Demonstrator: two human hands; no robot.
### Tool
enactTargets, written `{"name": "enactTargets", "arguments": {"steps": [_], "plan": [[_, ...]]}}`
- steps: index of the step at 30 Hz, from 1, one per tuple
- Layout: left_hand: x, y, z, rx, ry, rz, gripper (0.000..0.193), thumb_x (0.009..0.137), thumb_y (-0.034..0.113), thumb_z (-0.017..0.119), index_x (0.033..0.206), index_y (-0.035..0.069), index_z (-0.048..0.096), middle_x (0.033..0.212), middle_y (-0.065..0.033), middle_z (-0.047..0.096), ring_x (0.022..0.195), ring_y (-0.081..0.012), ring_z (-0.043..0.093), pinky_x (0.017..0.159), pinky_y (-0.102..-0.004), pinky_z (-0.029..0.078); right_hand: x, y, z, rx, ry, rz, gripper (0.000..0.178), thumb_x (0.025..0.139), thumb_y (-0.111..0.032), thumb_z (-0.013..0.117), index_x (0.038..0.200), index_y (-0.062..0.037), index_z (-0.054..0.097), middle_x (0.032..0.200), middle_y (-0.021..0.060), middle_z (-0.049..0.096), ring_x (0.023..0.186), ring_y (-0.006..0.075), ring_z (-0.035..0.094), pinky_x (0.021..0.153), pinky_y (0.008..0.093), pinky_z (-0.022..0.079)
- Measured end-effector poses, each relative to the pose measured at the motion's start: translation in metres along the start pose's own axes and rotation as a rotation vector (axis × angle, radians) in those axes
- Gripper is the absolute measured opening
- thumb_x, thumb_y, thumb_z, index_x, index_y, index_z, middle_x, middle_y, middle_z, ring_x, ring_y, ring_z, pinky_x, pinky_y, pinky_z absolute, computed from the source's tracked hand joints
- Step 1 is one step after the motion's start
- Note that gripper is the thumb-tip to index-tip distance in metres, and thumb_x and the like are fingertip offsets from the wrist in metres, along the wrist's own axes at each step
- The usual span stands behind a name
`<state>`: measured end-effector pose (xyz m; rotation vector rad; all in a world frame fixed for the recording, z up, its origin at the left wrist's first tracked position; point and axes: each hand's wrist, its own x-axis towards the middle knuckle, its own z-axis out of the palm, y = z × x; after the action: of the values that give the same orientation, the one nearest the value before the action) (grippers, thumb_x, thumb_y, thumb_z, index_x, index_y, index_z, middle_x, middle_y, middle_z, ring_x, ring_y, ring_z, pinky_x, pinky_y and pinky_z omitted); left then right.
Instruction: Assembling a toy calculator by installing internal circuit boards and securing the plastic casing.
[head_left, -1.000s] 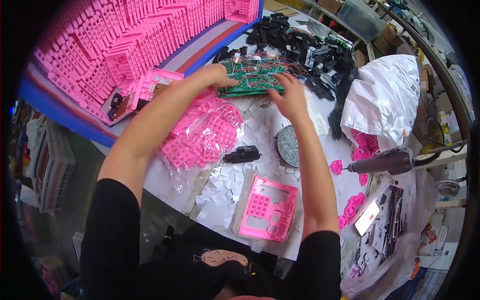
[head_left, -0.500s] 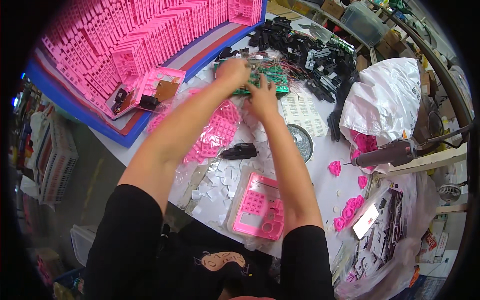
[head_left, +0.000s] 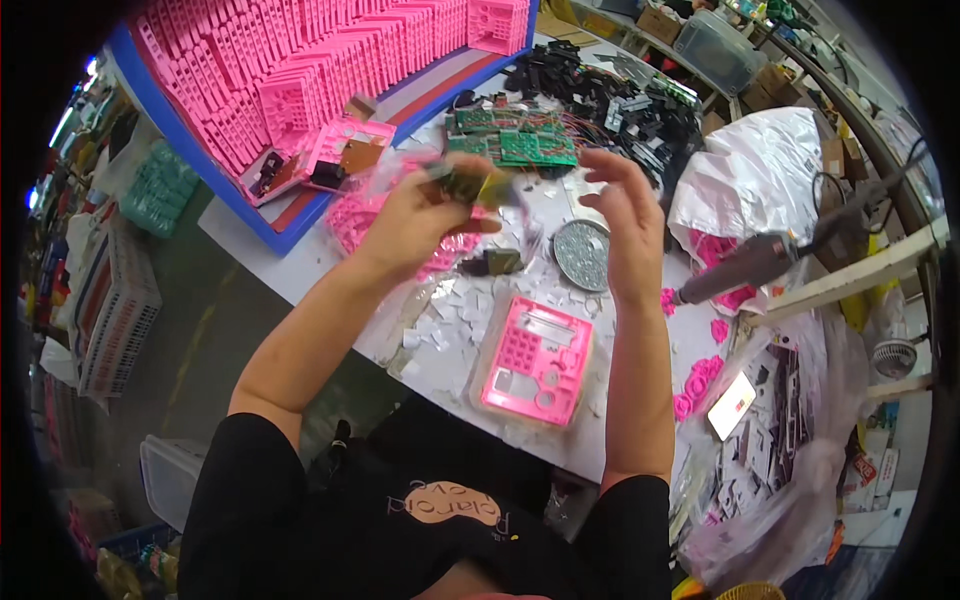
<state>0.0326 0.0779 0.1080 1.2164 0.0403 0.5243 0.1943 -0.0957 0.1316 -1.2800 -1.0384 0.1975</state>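
My left hand (head_left: pixel 408 222) grips a circuit board (head_left: pixel 466 186), smeared by motion, above the bagged pink key pads (head_left: pixel 350 222). To its right my right hand (head_left: pixel 628 205) is raised with its fingers apart and nothing in them. Beyond both hands lies a stack of green circuit boards (head_left: pixel 520 138) with thin wires. A pink plastic casing (head_left: pixel 540 360) with square and round openings rests face down or up, I cannot tell which, on the near part of the table. Between them sit a black plastic part (head_left: pixel 492 263) and a round dish of small metal pieces (head_left: pixel 582 255).
Rows of pink casings (head_left: pixel 370 75) fill a blue-edged bin (head_left: pixel 285 238) at the far left. Black parts (head_left: pixel 640 120) heap at the back. On the right are a white bag (head_left: pixel 750 170), a mounted electric screwdriver (head_left: pixel 740 268) and pink pieces (head_left: pixel 700 385). White paper bits (head_left: pixel 450 325) are scattered about.
Both hands have come back from the green board stack, the left now with a circuit board. The right hand has moved right and is raised. The whole view has shifted slightly.
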Motion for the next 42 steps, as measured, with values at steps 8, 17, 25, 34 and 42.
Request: {"name": "enactTargets", "arguments": {"steps": [8,17,25,34,42], "plan": [[-0.049,-0.022,0.035,0.107,0.007,-0.191,0.011,0.094,0.013,0.062,0.103,0.008,0.065,0.09,0.0014,0.065,0.083,-0.0083,0.062,0.053,-0.0215,0.043,-0.086,-0.066,0.026,-0.516,-0.217,-0.104,0.071,0.069,-0.028,0.089,0.129,-0.0062,0.06,0.114,0.013,0.065,0.1,0.0271,0.064,0.084,0.0385,0.053],[-0.071,-0.041,0.057,0.098,-0.109,-0.408,0.02,0.104,0.016,0.054,0.12,0.008,0.063,0.076,0.0035,0.057,0.052,-0.0031,0.04,0.042,-0.0188,0.026,-0.136,-0.034,0.022,-0.423,0.17,0.166,0.054,0.08,-0.01,0.078,0.129,-0.0005,0.056,0.11,0.016,0.064,0.085,0.0217,0.068,0.072,0.0337,0.057],[-0.088,-0.042,0.049,0.358,-0.083,-0.194,0.02,0.103,0.021,0.058,0.108,0.005,0.07,0.071,0.0042,0.052,0.056,-0.0051,0.047,0.047,-0.022,0.032,-0.134,-0.013,0.005,0.202,0.055,0.504,0.04,0.088,-0.001,0.066,0.127,0.001,0.058,0.11,0.0088,0.067,0.087,0.013,0.066,0.072,0.0254,0.053],[-0.121,-0.009,0.054,-0.303,-0.19,-0.642,0.034,0.095,0.019,0.068,0.12,-0.003,0.06,0.101,-0.0063,0.065,0.082,-0.0147,0.065,0.046,-0.0191,0.044,-0.142,0.004,-0.023,0.446,-0.271,0.16,0.006,0.083,-0.001,0.071,0.088,-0.0006,0.07,0.103,0.0095,0.068,0.096,0.019,0.064,0.086,0.0313,0.051],[-0.126,-0.05,0.044,-0.169,-0.066,-0.558,0.033,0.102,0.02,0.06,0.131,0.004,0.059,0.105,-0.0057,0.07,0.083,-0.0087,0.066,0.054,-0.0217,0.054,-0.157,0.008,-0.064,-0.183,0.262,0.282,0.05,0.084,-0.002,0.072,0.132,-0.0031,0.06,0.133,0.0094,0.06,0.119,0.0196,0.058,0.099,0.0351,0.05]]}}
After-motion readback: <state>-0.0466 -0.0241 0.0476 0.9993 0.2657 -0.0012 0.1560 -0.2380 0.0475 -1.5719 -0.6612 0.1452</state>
